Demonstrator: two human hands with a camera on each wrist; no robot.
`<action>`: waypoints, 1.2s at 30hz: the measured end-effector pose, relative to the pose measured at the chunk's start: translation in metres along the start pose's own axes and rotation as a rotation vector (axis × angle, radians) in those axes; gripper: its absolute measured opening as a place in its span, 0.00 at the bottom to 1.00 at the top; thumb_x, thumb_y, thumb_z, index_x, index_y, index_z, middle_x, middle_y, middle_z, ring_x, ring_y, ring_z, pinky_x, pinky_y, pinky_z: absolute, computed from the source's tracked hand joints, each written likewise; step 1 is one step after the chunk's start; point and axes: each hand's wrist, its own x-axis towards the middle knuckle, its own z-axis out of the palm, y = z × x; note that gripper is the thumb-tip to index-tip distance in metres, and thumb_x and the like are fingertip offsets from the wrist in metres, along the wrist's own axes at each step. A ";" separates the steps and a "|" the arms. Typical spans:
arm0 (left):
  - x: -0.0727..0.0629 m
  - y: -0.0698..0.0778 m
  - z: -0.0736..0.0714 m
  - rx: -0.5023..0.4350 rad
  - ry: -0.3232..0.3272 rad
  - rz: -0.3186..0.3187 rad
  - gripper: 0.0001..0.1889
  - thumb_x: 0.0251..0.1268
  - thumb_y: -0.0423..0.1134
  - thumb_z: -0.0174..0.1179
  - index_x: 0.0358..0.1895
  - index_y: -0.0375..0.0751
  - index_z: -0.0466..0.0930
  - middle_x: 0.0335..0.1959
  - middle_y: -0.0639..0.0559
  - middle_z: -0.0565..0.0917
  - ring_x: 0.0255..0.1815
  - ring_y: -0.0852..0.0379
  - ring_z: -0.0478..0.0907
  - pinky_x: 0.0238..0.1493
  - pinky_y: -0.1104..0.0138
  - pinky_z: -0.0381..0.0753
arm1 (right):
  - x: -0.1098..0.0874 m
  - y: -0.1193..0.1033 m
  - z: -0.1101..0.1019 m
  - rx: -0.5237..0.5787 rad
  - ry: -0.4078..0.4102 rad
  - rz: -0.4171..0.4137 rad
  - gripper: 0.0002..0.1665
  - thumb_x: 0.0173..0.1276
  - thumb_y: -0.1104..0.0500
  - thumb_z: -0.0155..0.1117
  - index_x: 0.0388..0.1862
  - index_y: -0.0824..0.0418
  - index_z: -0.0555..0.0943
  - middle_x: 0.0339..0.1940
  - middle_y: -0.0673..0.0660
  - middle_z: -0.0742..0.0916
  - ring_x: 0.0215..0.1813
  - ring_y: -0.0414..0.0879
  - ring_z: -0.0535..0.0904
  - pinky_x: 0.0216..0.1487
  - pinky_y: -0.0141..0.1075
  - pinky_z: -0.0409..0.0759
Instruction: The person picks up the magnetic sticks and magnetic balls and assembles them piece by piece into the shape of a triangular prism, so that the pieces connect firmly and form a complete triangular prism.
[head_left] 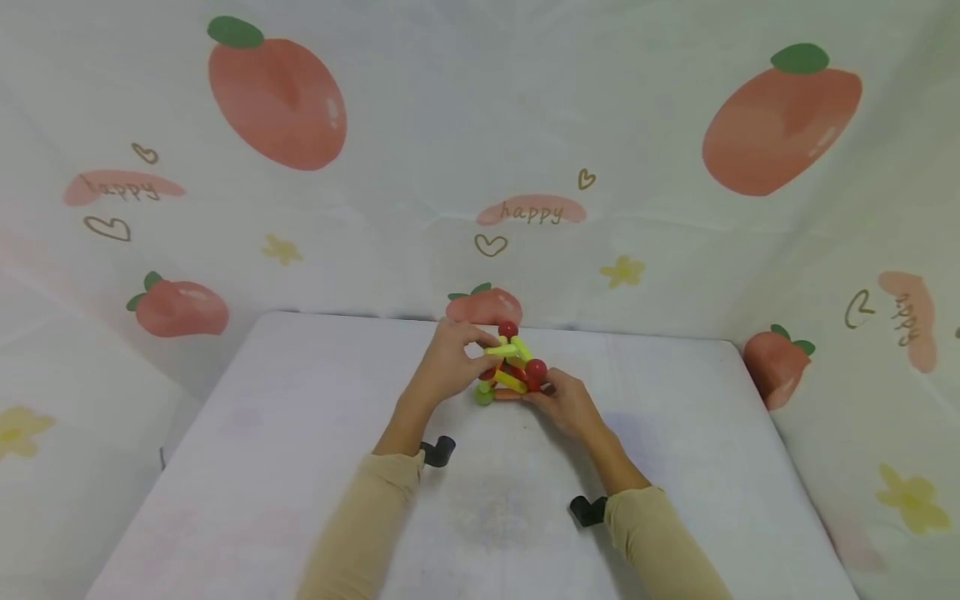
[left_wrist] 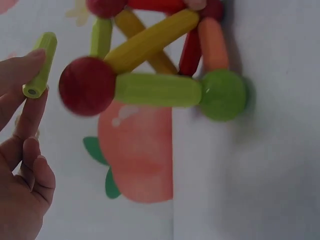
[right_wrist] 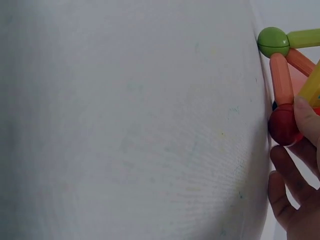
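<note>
A frame built of coloured magnetic-style rods and balls stands on the table; its yellow rod [left_wrist: 155,42] runs slantwise between two red balls. A green ball [left_wrist: 223,95] forms one bottom corner, joined by a light green rod to a red ball [left_wrist: 86,86]. My left hand [head_left: 448,360] pinches a loose yellow-green rod [left_wrist: 46,59] between thumb and finger, beside the frame's upper part. At the lower right corner, my right hand [head_left: 567,403] grips a dark red ball [right_wrist: 284,126], thumb on its side. Another red ball [head_left: 507,330] tops the frame.
The white table [head_left: 277,467] reaches back to a hanging cloth [head_left: 420,125] printed with fruit, which also covers both sides. Black wrist-worn pieces jut from the left sleeve [head_left: 367,517] and right sleeve [head_left: 660,533].
</note>
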 end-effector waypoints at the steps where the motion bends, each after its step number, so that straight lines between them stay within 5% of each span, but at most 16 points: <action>1: 0.000 0.002 0.004 0.007 -0.013 0.005 0.10 0.60 0.45 0.74 0.44 0.53 0.91 0.40 0.60 0.90 0.55 0.54 0.73 0.59 0.53 0.74 | 0.000 0.000 0.000 -0.003 0.002 -0.004 0.18 0.62 0.55 0.77 0.47 0.58 0.83 0.45 0.56 0.90 0.46 0.50 0.85 0.53 0.46 0.86; 9: -0.003 0.006 0.025 0.081 -0.065 -0.010 0.09 0.59 0.47 0.75 0.43 0.57 0.92 0.40 0.58 0.86 0.51 0.54 0.65 0.41 0.66 0.74 | -0.003 0.001 -0.002 -0.014 -0.009 0.014 0.20 0.63 0.54 0.76 0.52 0.57 0.83 0.47 0.56 0.90 0.47 0.50 0.85 0.54 0.46 0.86; 16: -0.006 0.011 0.023 0.216 -0.040 0.052 0.11 0.58 0.47 0.75 0.44 0.57 0.92 0.40 0.59 0.85 0.50 0.55 0.66 0.44 0.66 0.72 | -0.002 0.000 -0.003 -0.022 -0.004 -0.015 0.18 0.64 0.54 0.75 0.50 0.57 0.82 0.46 0.56 0.90 0.46 0.50 0.85 0.54 0.47 0.86; 28: 0.001 0.009 0.032 0.312 -0.002 0.089 0.11 0.55 0.45 0.78 0.42 0.55 0.91 0.38 0.62 0.88 0.44 0.56 0.65 0.42 0.67 0.68 | 0.001 -0.001 -0.004 -0.008 -0.001 -0.040 0.22 0.63 0.56 0.76 0.55 0.58 0.83 0.47 0.56 0.90 0.46 0.50 0.85 0.52 0.46 0.86; 32: -0.002 0.006 0.035 0.305 0.002 0.071 0.13 0.55 0.45 0.77 0.44 0.55 0.90 0.41 0.60 0.86 0.45 0.55 0.66 0.42 0.66 0.71 | 0.002 0.000 -0.003 -0.007 -0.004 -0.042 0.23 0.63 0.56 0.76 0.56 0.57 0.83 0.48 0.56 0.90 0.46 0.50 0.85 0.52 0.45 0.86; 36: -0.012 0.000 0.035 0.199 0.005 -0.007 0.21 0.56 0.47 0.77 0.53 0.52 0.85 0.51 0.55 0.81 0.53 0.53 0.68 0.50 0.65 0.80 | 0.001 0.000 -0.002 -0.018 0.008 -0.021 0.21 0.62 0.56 0.77 0.53 0.57 0.83 0.47 0.56 0.90 0.45 0.49 0.85 0.52 0.46 0.86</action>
